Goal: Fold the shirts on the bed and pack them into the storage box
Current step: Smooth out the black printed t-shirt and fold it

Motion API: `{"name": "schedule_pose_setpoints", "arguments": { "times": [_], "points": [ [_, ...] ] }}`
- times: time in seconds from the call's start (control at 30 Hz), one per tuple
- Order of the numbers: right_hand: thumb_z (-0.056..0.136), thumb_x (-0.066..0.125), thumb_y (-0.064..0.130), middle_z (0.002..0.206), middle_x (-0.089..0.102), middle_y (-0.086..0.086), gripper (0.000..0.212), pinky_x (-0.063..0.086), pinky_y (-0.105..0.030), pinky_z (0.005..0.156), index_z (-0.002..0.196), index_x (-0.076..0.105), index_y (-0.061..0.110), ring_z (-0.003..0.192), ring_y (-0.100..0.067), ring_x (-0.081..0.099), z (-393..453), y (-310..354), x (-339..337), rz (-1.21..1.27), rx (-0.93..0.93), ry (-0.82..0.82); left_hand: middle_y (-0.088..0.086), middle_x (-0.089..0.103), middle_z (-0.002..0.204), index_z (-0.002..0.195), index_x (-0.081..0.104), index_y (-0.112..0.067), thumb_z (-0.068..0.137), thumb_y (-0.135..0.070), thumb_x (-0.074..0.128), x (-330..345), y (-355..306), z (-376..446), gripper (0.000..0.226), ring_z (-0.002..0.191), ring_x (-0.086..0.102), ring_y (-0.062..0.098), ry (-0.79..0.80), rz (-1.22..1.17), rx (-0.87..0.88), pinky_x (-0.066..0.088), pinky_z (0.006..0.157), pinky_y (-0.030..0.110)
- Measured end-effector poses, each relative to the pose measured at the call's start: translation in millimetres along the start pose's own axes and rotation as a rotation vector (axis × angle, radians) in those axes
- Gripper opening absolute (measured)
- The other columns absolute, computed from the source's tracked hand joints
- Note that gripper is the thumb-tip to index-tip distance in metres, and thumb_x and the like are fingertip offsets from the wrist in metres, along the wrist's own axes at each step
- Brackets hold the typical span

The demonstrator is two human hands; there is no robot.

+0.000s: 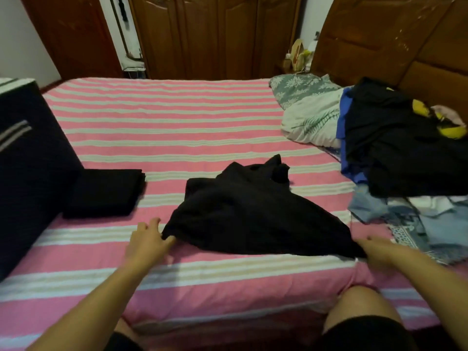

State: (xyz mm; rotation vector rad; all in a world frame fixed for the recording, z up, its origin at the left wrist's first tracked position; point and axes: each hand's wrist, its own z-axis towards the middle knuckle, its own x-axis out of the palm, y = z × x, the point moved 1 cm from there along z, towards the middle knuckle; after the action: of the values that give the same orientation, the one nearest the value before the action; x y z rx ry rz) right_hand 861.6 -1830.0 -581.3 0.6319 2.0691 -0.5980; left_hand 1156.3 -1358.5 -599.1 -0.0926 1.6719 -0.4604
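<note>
A crumpled black shirt (248, 211) lies in the middle of the pink and white striped bed (177, 122). My left hand (148, 240) pinches its near left corner, the other fingers spread. My right hand (377, 250) holds the near right corner at the hem. A folded black shirt (106, 191) lies flat to the left, next to the dark storage box (27, 173) standing on the bed's left side. A pile of unfolded clothes (400, 153), black, blue and yellow, sits at the right.
A pillow and quilt (311, 115) lie at the far right by the wooden headboard (392, 41). Light blue and patterned garments (417, 224) spread at the near right. Wooden wardrobe doors (210, 34) stand behind the bed. My knees press against the near edge.
</note>
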Motion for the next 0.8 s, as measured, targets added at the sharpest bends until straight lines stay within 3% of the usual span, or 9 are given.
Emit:
{"name": "schedule_pose_setpoints", "arguments": {
  "times": [0.07,0.13,0.23,0.37,0.43,0.5,0.6,0.7,0.8],
  "points": [
    [0.086,0.062,0.043,0.146,0.043,-0.018,0.084,0.044,-0.04,0.106,0.158,0.021,0.029,0.131,-0.036,0.047,7,5,20,0.084,0.013,-0.07,0.016,0.069,0.098,0.115,0.066,-0.008,0.09,-0.026,0.064,20,2,-9,0.031,0.089,0.065,0.039,0.006,-0.307,-0.157,0.054,0.078,0.046],
    [0.08,0.069,0.042,0.155,0.029,-0.013,0.096,0.04,-0.041,0.11,0.159,0.017,0.029,0.136,-0.038,0.037,-2,32,14,0.137,-0.098,-0.191,0.013,0.068,0.078,0.093,0.068,-0.006,0.089,-0.009,0.059,24,-12,-16,0.011,0.077,0.064,0.04,-0.001,-0.51,-0.141,0.054,0.071,0.048],
    [0.081,0.069,0.042,0.162,0.013,-0.005,0.099,0.028,-0.041,0.119,0.16,0.01,0.03,0.146,-0.032,0.02,-38,100,-1,0.197,-0.323,-0.229,0.01,0.063,0.069,0.079,0.062,-0.005,0.09,-0.004,0.056,6,-41,-26,0.013,0.072,0.06,0.036,-0.134,-0.668,-0.1,0.046,0.065,0.043],
    [0.082,0.066,0.058,0.161,0.019,-0.003,0.103,0.02,-0.036,0.123,0.161,0.011,0.025,0.148,-0.024,0.017,-80,196,-8,0.412,-0.594,-0.422,0.0,0.047,0.062,0.064,0.048,-0.015,0.083,0.001,0.063,-44,-100,-79,0.028,0.06,0.038,0.012,-0.307,-0.654,0.33,0.032,0.056,0.03],
    [0.086,0.067,0.047,0.153,0.033,-0.001,0.091,0.027,-0.035,0.119,0.16,0.019,0.023,0.142,-0.02,0.027,-99,242,-18,0.645,-0.701,-0.517,-0.003,0.051,0.068,0.066,0.053,-0.014,0.079,0.005,0.066,-55,-116,-103,0.027,0.064,0.045,0.013,-0.286,-0.605,0.5,0.033,0.056,0.022],
    [0.094,0.066,0.028,0.131,0.052,-0.001,0.065,0.041,-0.035,0.107,0.153,0.041,0.02,0.123,-0.02,0.045,-110,265,-31,0.796,-0.721,-0.643,0.001,0.052,0.068,0.067,0.053,-0.007,0.078,0.007,0.068,-54,-112,-110,0.024,0.063,0.045,0.014,-0.248,-0.576,0.54,0.037,0.057,0.026],
    [0.099,0.061,0.027,0.096,0.056,-0.002,0.03,0.049,-0.041,0.085,0.128,0.069,0.02,0.093,-0.021,0.057,-113,260,-44,0.759,-0.744,-0.575,0.014,0.041,0.061,0.067,0.03,-0.012,0.087,0.004,0.065,-48,-95,-107,0.043,0.058,0.029,0.018,-0.184,-0.81,0.303,0.028,0.053,0.037],
    [0.1,0.056,0.026,0.093,0.055,-0.002,0.023,0.048,-0.042,0.082,0.113,0.072,0.016,0.09,-0.023,0.057,-113,247,-53,0.659,-0.821,-0.553,0.006,0.036,0.067,0.073,0.035,-0.015,0.093,0.0,0.063,-47,-89,-114,0.037,0.062,0.031,0.02,-0.049,-1.083,0.15,0.029,0.052,0.035],
    [0.09,0.045,0.016,0.096,0.065,-0.003,0.029,0.048,-0.038,0.081,0.106,0.069,0.016,0.091,-0.025,0.061,-116,226,-84,0.917,-0.652,-0.845,0.006,0.054,0.074,0.087,0.052,-0.029,0.089,-0.006,0.073,-42,-90,-122,0.031,0.062,0.051,0.015,0.078,-0.87,0.256,0.043,0.056,0.028]
  ]
}}
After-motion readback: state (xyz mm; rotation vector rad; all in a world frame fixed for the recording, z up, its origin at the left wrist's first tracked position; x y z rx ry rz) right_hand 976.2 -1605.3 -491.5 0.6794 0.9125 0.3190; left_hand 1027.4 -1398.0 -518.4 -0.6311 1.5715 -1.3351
